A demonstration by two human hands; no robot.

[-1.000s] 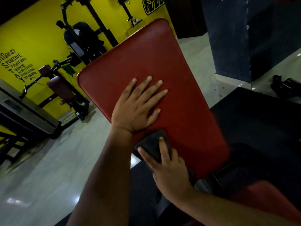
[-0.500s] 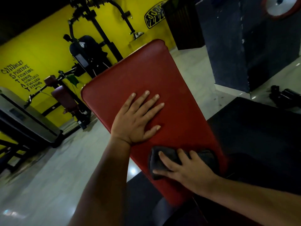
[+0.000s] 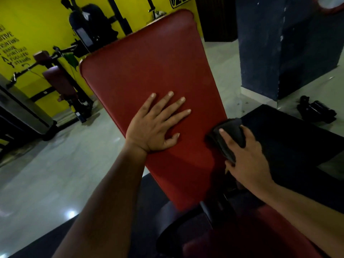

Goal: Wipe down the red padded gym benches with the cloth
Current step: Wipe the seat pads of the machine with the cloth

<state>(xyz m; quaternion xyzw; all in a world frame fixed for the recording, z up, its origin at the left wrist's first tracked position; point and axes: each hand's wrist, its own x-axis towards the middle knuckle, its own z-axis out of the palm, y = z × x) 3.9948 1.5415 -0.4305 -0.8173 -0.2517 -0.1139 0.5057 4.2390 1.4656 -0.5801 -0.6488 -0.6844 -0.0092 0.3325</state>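
Bench pad: red padded backrest [image 3: 149, 71], tilted, running from top centre of the frame down to lower centre; smooth vinyl, rounded corners.
Left hand: left hand [image 3: 154, 125] flat on pad at frame centre, palm down, fingers straight and spread, thumb out to the right; holds nothing, just presses on the red surface.
Right hand: right hand [image 3: 245, 161] at centre right, on pad's right edge; fingers curved over cloth, index finger laid across its top, pressing it against the edge.
Cloth: dark cloth [image 3: 229, 135], bunched, wrapped over right edge of pad just right of left hand; partly under right-hand fingers, touching the red vinyl.
Gap between hands: near, not touching; strip of bare red pad between thumb of left hand and cloth.
Forearms: both bare, entering from bottom of frame, left from lower left, right from lower right.
Seat: second red pad [image 3: 260, 235] at bottom right, below the backrest, partly under right forearm; dark frame parts between the two pads.
Floor: pale glossy tiles [image 3: 46, 174] at left; black mat [image 3: 297, 136] at right.
Background: yellow wall [image 3: 37, 25] upper left with black lettering; black gym machine [image 3: 89, 25] in front of it; dark pillar [image 3: 279, 43] upper right; dark object on floor at right edge, unclear.
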